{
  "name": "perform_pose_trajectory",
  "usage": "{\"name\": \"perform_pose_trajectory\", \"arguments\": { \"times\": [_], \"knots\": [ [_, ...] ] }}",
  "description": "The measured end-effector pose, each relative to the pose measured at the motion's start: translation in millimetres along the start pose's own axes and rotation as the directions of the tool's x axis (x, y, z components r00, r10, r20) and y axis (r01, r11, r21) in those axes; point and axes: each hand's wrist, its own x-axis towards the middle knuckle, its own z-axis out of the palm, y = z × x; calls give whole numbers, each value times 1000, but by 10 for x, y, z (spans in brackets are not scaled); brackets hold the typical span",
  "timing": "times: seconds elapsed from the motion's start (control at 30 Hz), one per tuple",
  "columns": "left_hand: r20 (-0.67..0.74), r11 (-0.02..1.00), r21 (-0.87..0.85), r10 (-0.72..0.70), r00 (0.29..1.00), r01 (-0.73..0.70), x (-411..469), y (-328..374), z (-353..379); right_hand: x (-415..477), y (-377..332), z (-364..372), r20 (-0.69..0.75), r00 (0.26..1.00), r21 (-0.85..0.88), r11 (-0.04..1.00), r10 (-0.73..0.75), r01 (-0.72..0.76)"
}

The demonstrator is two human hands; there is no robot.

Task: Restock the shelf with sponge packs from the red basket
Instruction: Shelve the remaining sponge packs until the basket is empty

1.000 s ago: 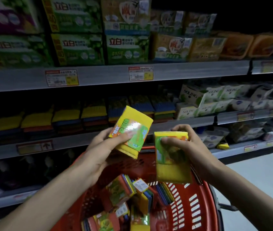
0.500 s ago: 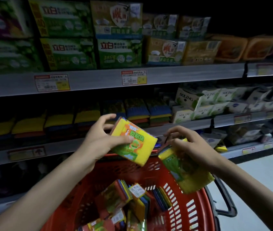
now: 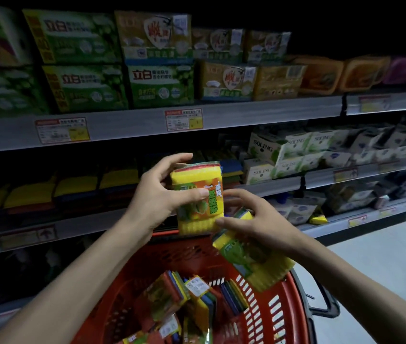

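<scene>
Green boxes (image 3: 85, 88): two rows on the top shelf, far left, with a price tag (image 3: 61, 130) on the rail below.
Shelf (image 3: 97, 220): middle level, dim; carries sponge stacks (image 3: 75, 184) in a row, yellow on top, lying flat side by side.
Left hand (image 3: 157, 194): closed around the upright pack, thumb across the front label, fingers curled over the top left corner.
Upright pack (image 3: 198, 197): yellow, orange-and-green label facing the camera; held in the air in front of the shelf's edge, above the basket's far rim, not on the shelf.
Basket (image 3: 281, 311): red, slotted wall, below both hands; black handle (image 3: 326, 304) on the right side.
Loose packs (image 3: 192, 301): heaped inside the basket, tilted every way, some on edge.
Right hand (image 3: 254, 219): gripping the tilted pack from above, thumb tip touching the lower right corner of the upright pack.
Tilted pack (image 3: 251, 259): yellow with a green label, slanted down to the right, over the basket's right rim, just beside and below the upright pack.
White boxes (image 3: 283, 150): marked SOLING, stacked on the shelf level right of the hands.
Orange packs (image 3: 321, 75): top shelf, far right, blurred.
Floor (image 3: 383, 256): pale, lower right.
</scene>
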Motion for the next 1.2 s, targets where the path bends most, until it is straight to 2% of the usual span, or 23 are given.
{"name": "perform_pose_trajectory", "arguments": {
  "times": [0.13, 0.23, 0.37, 0.53, 0.63, 0.7, 0.8, 0.93, 1.07, 1.2],
  "knots": [
    [-97, 996, -86, -7, 995, -2, 45, -98, 182, 8, 31, -72, 20, 997, 186, 980, 68, -71],
    [-93, 988, -151, -26, 995, 11, 61, -168, 322, 15, 65, -123, 42, 994, 250, 962, 100, -107],
    [-64, 994, -108, -8, 998, 2, 36, -248, 430, 22, 57, -217, 22, 993, 363, 925, 114, -114],
    [-51, 998, 16, -57, 997, 57, -23, -358, 479, 66, 51, -408, 46, 987, 364, 918, 151, -158],
    [-96, 988, -67, -147, 984, 141, 2, -391, 578, 95, 104, -451, 49, 982, 345, 919, 184, -189],
    [-155, 960, -186, -237, 959, 207, 50, -407, 667, 107, 128, -467, -16, 980, 354, 917, 200, -182],
    [-230, 920, -322, -305, 924, 223, 127, -362, 820, 97, 127, -504, -90, 977, 408, 902, 193, -140],
    [-317, 914, -349, -325, 891, 209, 226, -278, 1000, 6, 109, -608, -127, 982, 405, 911, 136, -74],
    [-395, 910, -357, -350, 850, 209, 327, -221, 1124, -37, 156, -640, -80, 993, 430, 902, 89, -46],
    [-380, 904, -381, -344, 859, 193, 390, -126, 1186, 80, 212, -600, -85, 994, 453, 891, 64, -18]
  ]
}}
